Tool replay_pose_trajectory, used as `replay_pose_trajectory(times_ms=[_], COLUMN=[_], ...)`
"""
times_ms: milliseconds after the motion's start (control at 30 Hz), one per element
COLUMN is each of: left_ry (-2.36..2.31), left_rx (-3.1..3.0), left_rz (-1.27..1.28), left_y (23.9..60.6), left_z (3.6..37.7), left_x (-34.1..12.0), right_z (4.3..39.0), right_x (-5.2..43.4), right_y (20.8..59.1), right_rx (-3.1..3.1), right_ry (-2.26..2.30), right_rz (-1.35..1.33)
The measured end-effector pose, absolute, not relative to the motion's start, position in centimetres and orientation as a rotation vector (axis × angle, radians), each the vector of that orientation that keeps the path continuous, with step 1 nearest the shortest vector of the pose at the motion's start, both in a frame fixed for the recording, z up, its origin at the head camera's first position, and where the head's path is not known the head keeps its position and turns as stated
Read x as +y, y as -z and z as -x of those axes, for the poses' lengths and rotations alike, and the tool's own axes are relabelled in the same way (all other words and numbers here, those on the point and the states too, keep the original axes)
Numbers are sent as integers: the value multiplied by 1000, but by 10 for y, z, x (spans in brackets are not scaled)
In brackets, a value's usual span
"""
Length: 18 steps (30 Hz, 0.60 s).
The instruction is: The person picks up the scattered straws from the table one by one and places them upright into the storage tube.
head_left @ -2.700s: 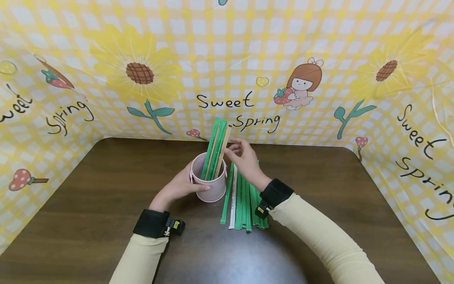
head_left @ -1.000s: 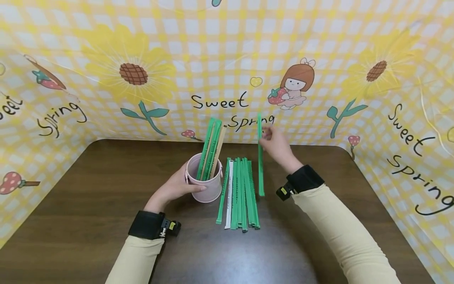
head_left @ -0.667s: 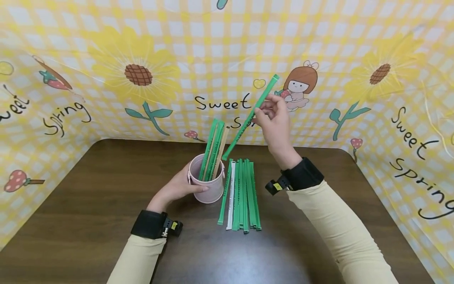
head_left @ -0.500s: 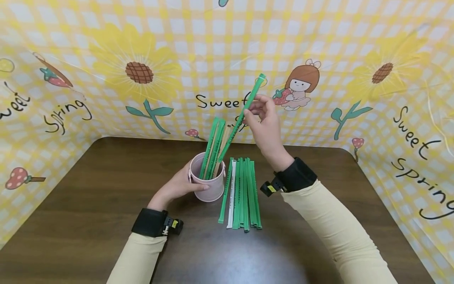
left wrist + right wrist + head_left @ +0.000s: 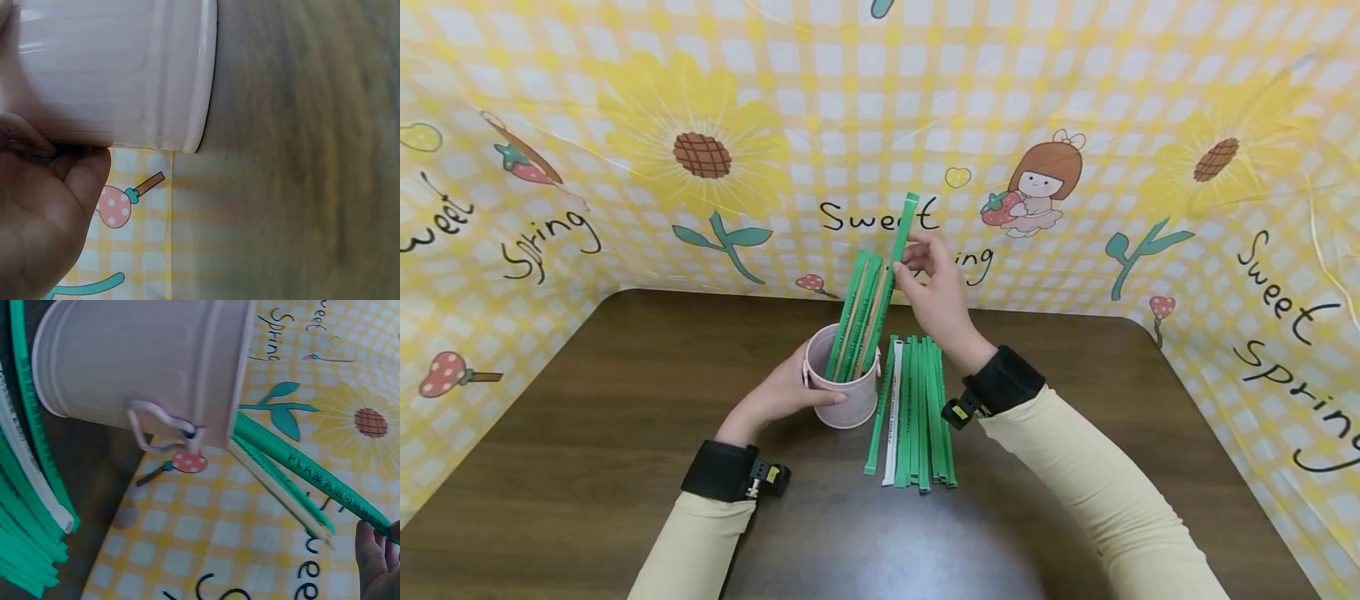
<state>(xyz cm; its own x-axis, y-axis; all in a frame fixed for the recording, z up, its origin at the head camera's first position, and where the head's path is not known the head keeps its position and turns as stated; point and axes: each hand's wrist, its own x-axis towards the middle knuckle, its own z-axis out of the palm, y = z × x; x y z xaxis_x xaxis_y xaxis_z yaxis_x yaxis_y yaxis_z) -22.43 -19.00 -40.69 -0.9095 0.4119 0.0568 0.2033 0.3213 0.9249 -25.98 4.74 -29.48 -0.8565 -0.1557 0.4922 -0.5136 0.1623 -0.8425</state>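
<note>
A pink metal bucket [image 5: 850, 400] stands on the dark wooden table [image 5: 587, 433]. My left hand [image 5: 790, 390] grips its left side, and the left wrist view shows my palm [image 5: 44, 212] against the bucket's wall [image 5: 119, 69]. My right hand [image 5: 916, 260] pinches a green wrapped stick [image 5: 897, 250] near its top. The stick's lower end is inside the bucket, beside several other green and tan sticks [image 5: 857, 308]. In the right wrist view the held stick [image 5: 306, 472] juts from the bucket's mouth [image 5: 144, 369].
A row of several green sticks and one white stick [image 5: 913, 412] lies on the table just right of the bucket; the right wrist view shows the same row [image 5: 25, 512]. A yellow checked sunflower backdrop [image 5: 880, 125] walls in the back and sides.
My right hand lifted one green stick from the right of the row, swung it up and leftward, and lowered its end into the bucket. My left hand stayed on the bucket.
</note>
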Motion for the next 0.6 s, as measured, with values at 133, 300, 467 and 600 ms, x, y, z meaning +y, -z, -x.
replay_pose_trajectory(times_ms=[133,300,467,600], left_ry=[-1629,-1622,-1614,-1613], left_rx=[2393,2400,2405,2405], left_rz=[-545,-538,-527,-522], left_y=[406,406,404,402], left_z=[223,222,221,220], left_x=[-190,-191,-190,-189], right_z=[260,263,263,263], right_x=[45,41,39,38], right_y=[304,314,325,332], right_rx=[-2181,-2209,-2240,-2246], right_ry=[-1711,-1723,-1745,-1756], right_rz=[-647,-628,-595,-582])
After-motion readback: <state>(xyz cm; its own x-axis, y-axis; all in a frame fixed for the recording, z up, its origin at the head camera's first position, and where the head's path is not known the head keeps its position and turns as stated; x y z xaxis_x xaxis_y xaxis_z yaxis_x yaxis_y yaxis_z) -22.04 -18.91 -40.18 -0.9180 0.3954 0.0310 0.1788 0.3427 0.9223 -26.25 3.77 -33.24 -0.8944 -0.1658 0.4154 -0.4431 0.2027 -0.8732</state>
